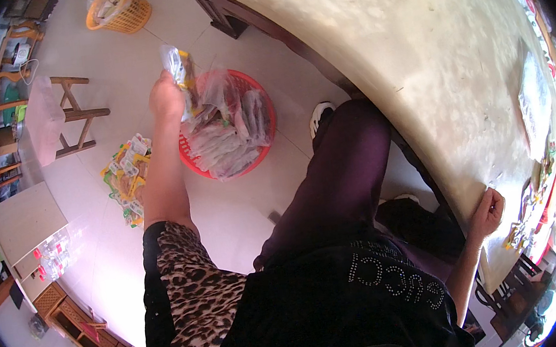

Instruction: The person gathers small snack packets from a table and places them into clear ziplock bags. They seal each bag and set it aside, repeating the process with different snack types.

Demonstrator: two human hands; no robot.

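Note:
My left hand grips a clear plastic packet with yellow parts above the left edge of a red plastic basket. Inside the basket lie many clear plastic packets, their contents hard to make out. Yellow, green and white printed packets form a loose pile on the floor, left of the basket and partly behind my left forearm. At the right, my right hand rests on the pale tabletop with curled fingers; whether it pinches something small is unclear.
A wooden stool with a pale seat stands at the left. Beyond the red basket is a yellow plastic basket with bags inside. Bottles with red caps stand near a cabinet. Along the table's far right lie a clear plastic bag and shiny packets.

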